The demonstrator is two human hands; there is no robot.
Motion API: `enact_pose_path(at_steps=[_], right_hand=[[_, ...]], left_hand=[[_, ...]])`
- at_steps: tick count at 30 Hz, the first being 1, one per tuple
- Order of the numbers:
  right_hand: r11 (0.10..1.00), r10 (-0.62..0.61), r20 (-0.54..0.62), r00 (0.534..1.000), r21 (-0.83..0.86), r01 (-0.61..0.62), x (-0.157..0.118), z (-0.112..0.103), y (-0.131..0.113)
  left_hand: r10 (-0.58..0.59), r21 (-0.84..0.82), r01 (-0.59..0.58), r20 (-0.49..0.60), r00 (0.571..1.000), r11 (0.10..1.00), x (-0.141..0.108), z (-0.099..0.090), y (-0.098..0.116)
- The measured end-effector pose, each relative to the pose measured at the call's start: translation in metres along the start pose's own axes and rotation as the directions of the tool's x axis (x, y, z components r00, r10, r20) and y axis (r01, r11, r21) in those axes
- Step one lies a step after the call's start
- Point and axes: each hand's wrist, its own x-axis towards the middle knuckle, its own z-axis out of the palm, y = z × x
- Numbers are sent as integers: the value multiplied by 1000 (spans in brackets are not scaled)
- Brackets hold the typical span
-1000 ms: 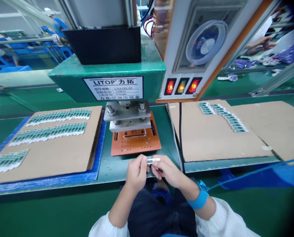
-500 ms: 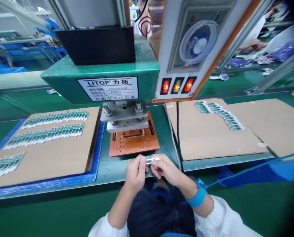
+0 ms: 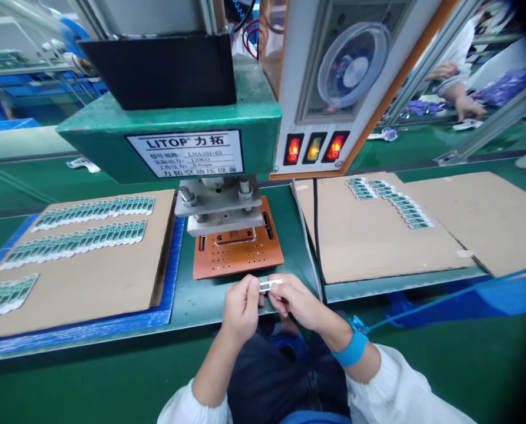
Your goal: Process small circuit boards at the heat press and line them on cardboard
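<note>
A small white plastic piece with a dark rectangular window [image 3: 266, 287] is pinched between both hands, just in front of the press. Its left end is in the closed fingers of my left hand [image 3: 240, 306]. My right hand [image 3: 298, 301], with a blue strap on the wrist, grips the right end, and its fingers cover part of it. Beyond the hands lies the orange fixture plate [image 3: 245, 260], under the raised metal head [image 3: 225, 222] of the green press [image 3: 174, 141].
On the left, cardboard [image 3: 112, 277] bears rows of green-and-white pieces [image 3: 75, 241]. More such pieces [image 3: 404, 206] lie on the right cardboard [image 3: 360, 247]. Cables [image 3: 318, 235] run down beside the press. A control box with lit switches [image 3: 314, 147] hangs above. Across the bench, a co-worker's hand [image 3: 466, 106] touches a white part.
My view has shifted slightly. Both hands keep the same hold on the white piece. Across the bench, a co-worker's hand has come down onto a white part.
</note>
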Motion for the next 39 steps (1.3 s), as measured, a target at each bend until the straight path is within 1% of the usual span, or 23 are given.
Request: enact_pose_path(at_steps=[7, 13, 19, 27, 34, 39], right_hand=[[999, -6, 28, 1000, 36, 5, 1, 0, 0], [1000, -20, 0, 1000, -15, 20, -1, 0, 1], [1000, 0, 17, 1000, 8, 0, 0, -1, 3], [1000, -9, 21, 1000, 14, 9, 1, 0, 2], [999, -15, -13, 1000, -49, 14, -1, 0, 1], [999, -11, 2, 1000, -43, 11, -1, 0, -1]], left_hand=[[9, 6, -9, 1, 1000, 1000, 0, 0, 0], [17, -6, -17, 1, 1000, 1000, -1, 0, -1], [10, -17, -10, 0, 1000, 1000, -1, 0, -1], [6, -21, -6, 6, 1000, 1000, -1, 0, -2], [4, -18, -4, 5, 1000, 1000, -1, 1, -1], [2, -32, -2, -1, 1000, 999, -1, 1, -1]])
